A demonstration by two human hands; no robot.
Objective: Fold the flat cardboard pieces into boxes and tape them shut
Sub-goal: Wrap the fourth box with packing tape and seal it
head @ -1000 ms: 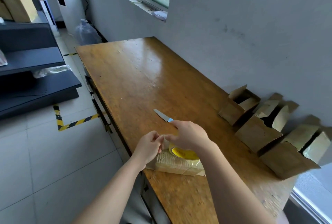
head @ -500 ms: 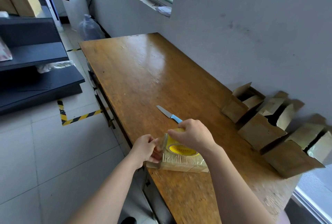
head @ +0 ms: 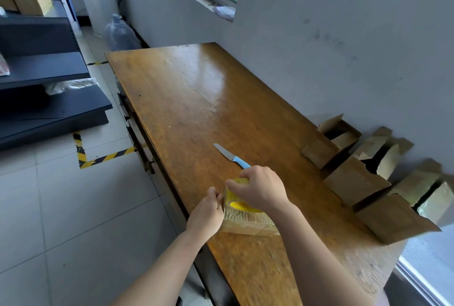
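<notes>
Glossy wooden table spans centre frame. Right: row of open brown cardboard boxes. Lower centre: flat tape-wrapped box. The right hand grips the round yellow-cored tape roll on it. The left hand is curled at its left end, hold unclear. Just above: blue-handled knife.

No legible text, number or brand. The yellow core label of the tape roll carries red print, too blurred to read.
</notes>
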